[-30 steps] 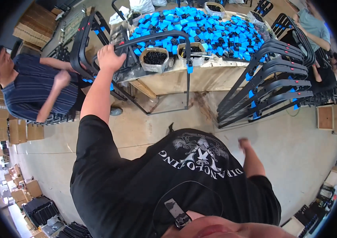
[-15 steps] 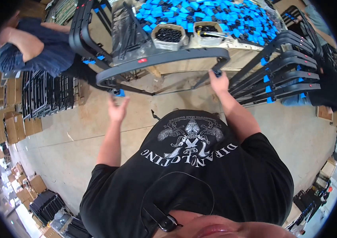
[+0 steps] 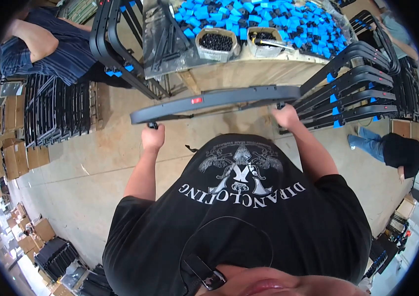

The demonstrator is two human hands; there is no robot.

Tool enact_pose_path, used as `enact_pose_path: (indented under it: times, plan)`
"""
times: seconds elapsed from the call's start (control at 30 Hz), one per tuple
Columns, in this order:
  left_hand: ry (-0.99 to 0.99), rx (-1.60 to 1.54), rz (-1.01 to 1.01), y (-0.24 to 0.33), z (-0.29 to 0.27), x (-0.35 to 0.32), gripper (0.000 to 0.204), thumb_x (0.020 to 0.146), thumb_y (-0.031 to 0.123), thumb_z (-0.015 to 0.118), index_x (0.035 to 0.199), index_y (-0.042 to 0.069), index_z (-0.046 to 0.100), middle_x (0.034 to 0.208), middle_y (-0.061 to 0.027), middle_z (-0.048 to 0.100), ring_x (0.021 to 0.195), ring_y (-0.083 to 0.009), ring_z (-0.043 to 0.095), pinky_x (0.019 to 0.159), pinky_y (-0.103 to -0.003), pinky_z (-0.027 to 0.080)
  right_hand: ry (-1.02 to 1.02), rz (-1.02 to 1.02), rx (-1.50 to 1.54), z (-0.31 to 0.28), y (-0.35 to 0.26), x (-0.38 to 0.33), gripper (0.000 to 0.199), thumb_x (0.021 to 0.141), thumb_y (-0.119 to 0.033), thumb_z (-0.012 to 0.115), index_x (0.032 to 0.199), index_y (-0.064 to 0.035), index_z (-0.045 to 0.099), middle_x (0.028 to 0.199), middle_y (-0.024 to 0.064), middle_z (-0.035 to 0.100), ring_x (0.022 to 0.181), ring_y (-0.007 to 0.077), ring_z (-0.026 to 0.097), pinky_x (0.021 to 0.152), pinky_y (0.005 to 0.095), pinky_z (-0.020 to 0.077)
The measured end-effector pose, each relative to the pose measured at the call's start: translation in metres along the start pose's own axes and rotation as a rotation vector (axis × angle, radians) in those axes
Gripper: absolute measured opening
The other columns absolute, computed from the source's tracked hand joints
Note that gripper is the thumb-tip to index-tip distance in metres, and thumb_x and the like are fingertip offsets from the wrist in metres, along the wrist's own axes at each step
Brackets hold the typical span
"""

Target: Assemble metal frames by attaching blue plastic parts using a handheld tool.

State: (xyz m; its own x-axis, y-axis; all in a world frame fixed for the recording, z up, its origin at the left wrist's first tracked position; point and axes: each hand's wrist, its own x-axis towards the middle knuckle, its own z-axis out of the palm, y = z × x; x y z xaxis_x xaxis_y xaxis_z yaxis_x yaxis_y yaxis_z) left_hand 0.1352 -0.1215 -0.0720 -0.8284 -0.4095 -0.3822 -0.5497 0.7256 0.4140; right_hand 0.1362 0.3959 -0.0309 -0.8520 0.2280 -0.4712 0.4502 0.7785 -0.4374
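A black tubular frame [image 3: 229, 97] with rounded corners and a small red label hangs in front of me, its near bar crossing from left to right. My left hand [image 3: 153, 138] is closed around a short black part of it, below the bar's left end. Under the right end, my right hand [image 3: 286, 117] is closed on another black part of the same frame. Both palms hide most of what they grip. The frame's far portion drops toward the floor behind the near bar.
A wooden-sided bench [image 3: 249, 74] ahead carries a heap of blue and black plastic pieces [image 3: 264, 19]. On it stand a box of black screws [image 3: 216, 42] and another box [image 3: 265, 39]. Stacked black frames [image 3: 367, 96] flank the right; people stand at both sides.
The frame has come lower and tilted, its near bar now flatter and further right. My left hand, apart from the frame before, has closed on it. The person at right has moved nearer.
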Motion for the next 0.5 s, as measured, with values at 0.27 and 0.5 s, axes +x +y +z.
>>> enact_pose_path:
  times: [0.27, 0.5]
  plan:
    - [-0.161, -0.195, 0.264, -0.042, -0.02, -0.019, 0.085, 0.067, 0.036, 0.09, 0.133, 0.002, 0.049, 0.115, -0.0148, 0.069, 0.106, -0.0296, 0.067, 0.094, -0.042, 0.053, -0.16, -0.262, 0.11, -0.009, 0.046, -0.011, 0.103, 0.069, -0.043, 0.082, 0.144, 0.0117, 0.036, 0.117, 0.0318, 0.065, 0.11, 0.0392, 0.065, 0.097, 0.0419, 0.051]
    - [-0.489, -0.049, 0.376, -0.086, -0.021, 0.023, 0.094, 0.058, 0.03, 0.098, 0.132, 0.004, 0.045, 0.121, -0.0098, 0.059, 0.111, -0.0225, 0.057, 0.098, -0.039, 0.049, -0.364, -0.156, -0.039, 0.006, 0.064, 0.015, 0.104, 0.053, -0.039, 0.094, 0.135, 0.0066, 0.047, 0.125, 0.0269, 0.062, 0.118, 0.036, 0.06, 0.103, 0.0404, 0.0474]
